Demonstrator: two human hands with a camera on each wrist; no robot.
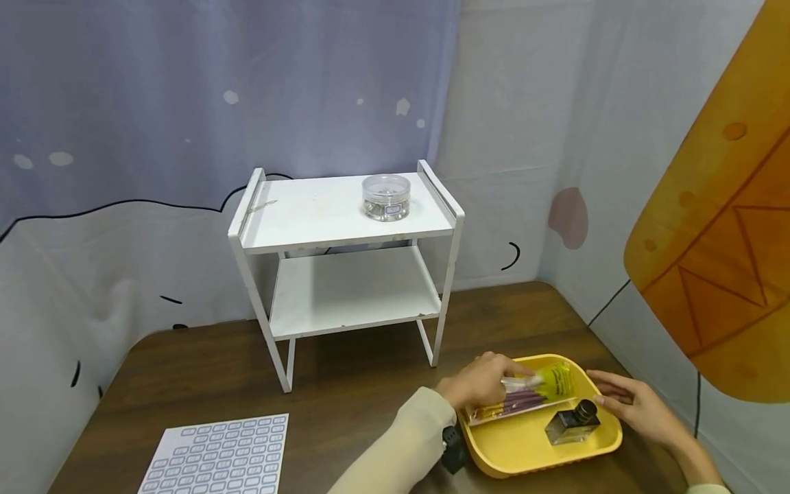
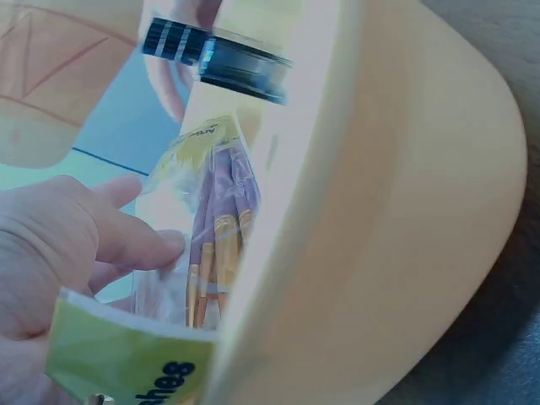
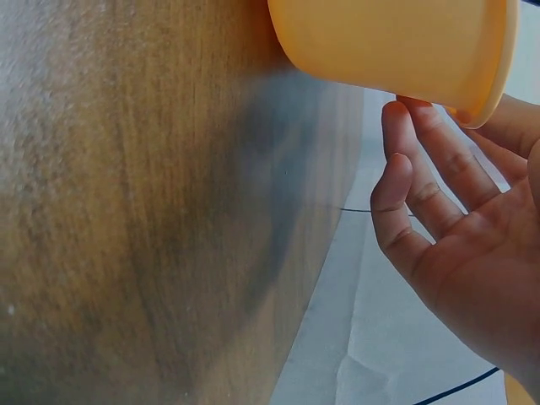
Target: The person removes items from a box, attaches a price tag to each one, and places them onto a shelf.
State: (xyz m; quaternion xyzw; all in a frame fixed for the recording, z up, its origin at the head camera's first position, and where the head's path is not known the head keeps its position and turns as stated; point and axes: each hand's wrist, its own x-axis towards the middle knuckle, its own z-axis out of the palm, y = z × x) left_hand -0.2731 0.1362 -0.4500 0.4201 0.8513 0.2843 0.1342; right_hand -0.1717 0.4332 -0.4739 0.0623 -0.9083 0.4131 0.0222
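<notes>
A yellow plastic basket [image 1: 500, 456] stands at the table's right front. Inside it, a clear pack of paintbrushes [image 1: 521, 398] with purple and gold handles and a yellow-green label leans along the far side. My left hand [image 1: 481, 381] reaches over the basket's left end and holds the pack's edge between thumb and fingers, seen in the left wrist view. A dark-capped square glass bottle [image 1: 572, 423] sits beside the pack. My right hand [image 1: 642, 408] grips the basket's right rim, thumb over the edge and fingers against the outer wall [image 3: 380, 42].
A white two-tier shelf [image 1: 354, 285] stands at the back of the wooden table [image 1: 345, 405]. On its top is a clear round jar [image 1: 386, 197] with small items. A sheet of printed labels [image 1: 216, 456] lies front left. Curtains [image 1: 512, 137] hang behind and to the right.
</notes>
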